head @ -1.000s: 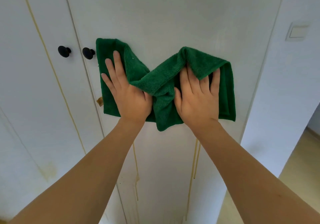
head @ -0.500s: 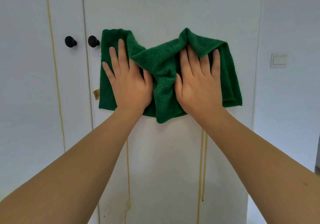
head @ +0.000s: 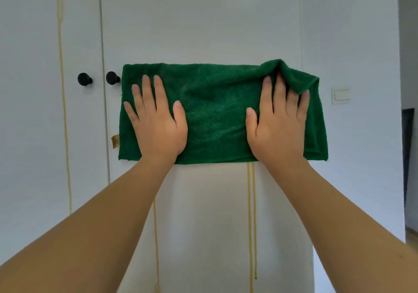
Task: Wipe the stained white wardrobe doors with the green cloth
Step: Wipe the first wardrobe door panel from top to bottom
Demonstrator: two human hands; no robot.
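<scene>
The white wardrobe doors (head: 203,21) carry everything here. A green cloth (head: 214,111) lies spread flat against the right door, its upper right corner folded over. 2 black knobs (head: 98,78) sit either side of the door seam, just left of the cloth. Yellow drip streaks (head: 251,213) run down both doors.

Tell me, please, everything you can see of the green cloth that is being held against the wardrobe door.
The green cloth is a dark green terry-like towel, spread as a wide rectangle flat against the white wardrobe door, just right of the black knobs. Its upper right corner is bunched and folded over. A small tan tag sticks out at its lower left edge. The left hand and right hand press on it with straight fingers.
</scene>
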